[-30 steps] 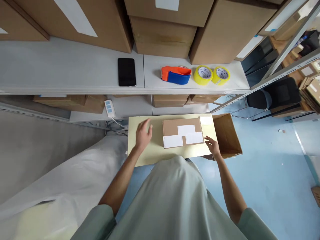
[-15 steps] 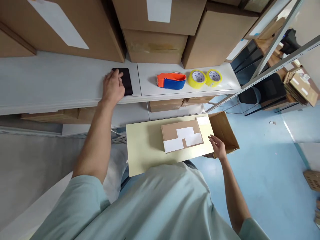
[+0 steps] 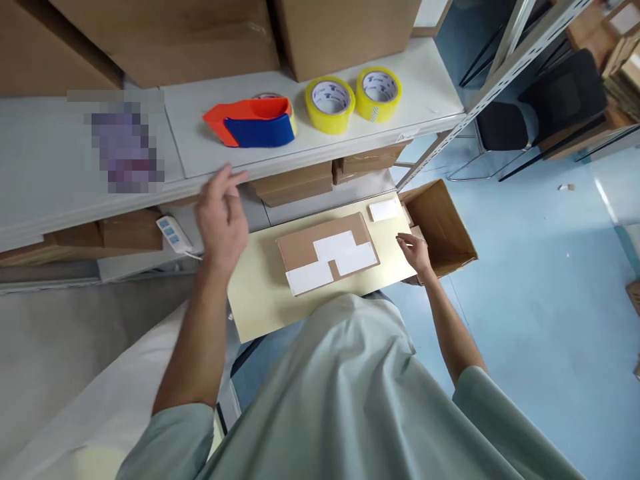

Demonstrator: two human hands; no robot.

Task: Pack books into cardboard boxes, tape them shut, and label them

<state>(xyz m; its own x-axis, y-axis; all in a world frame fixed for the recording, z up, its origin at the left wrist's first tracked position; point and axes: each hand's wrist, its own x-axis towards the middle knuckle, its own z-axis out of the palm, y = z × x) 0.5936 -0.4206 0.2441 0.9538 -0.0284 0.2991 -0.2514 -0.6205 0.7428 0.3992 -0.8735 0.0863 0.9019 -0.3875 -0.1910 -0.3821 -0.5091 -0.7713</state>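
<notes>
The left hand [image 3: 223, 220] is empty, its fingers loosely parted near the front edge of the shelf [image 3: 305, 150], where a tape dispenser [image 3: 260, 131] lies. The right hand's [image 3: 416, 253] fingers bunch close together by the table's [image 3: 260, 303] right end; I cannot tell whether their tips meet. Between the hands, a labelled cardboard box [image 3: 300, 241] lies flat on the table.

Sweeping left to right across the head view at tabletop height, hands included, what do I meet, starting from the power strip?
Power strip → left hand → cardboard box with white labels → right hand → open cardboard carton.
</notes>
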